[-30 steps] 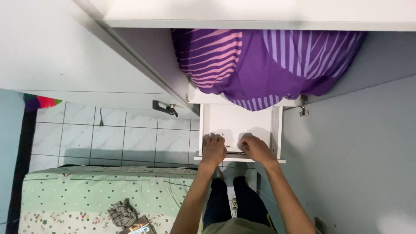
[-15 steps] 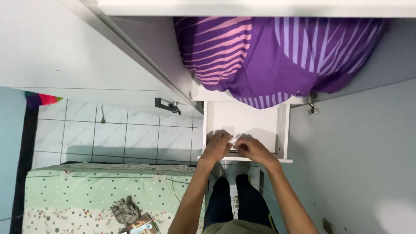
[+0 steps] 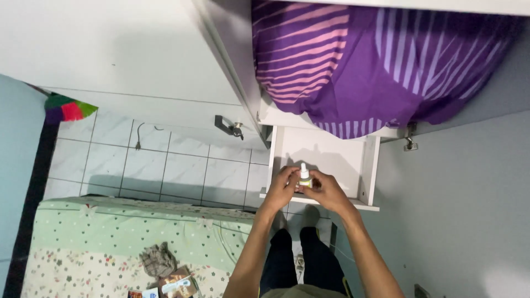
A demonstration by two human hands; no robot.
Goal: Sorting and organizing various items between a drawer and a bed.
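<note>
Small bottle (image 3: 305, 177): white cap, yellow-green label band, held between both hands above the open white drawer (image 3: 371, 171).
Packets (image 3: 178, 287): brown and white-blue, lying on the green bedsheet (image 3: 110, 237).

1. The open drawer (image 3: 323, 160) juts out from the wardrobe (image 3: 165, 49), below its open compartment.
2. The folded cloth (image 3: 375, 66) lies in that compartment, directly above the drawer, its lower edge overhanging the drawer's back.
3. Both hands meet over the drawer's front edge: the left hand (image 3: 282, 187) on the left, the right hand (image 3: 326, 190) on the right, the small bottle (image 3: 305, 176) upright between them, touching both.
4. The wardrobe door handle (image 3: 229, 127) sits left of the drawer.
5. The bed (image 3: 127, 243) lies at lower left, beside the person's legs (image 3: 298, 259).
6. On the bed, a crumpled rag (image 3: 156, 259) lies just above some small packets (image 3: 174, 287).
7. The tiled floor (image 3: 154, 165) runs between bed and wardrobe.
</note>
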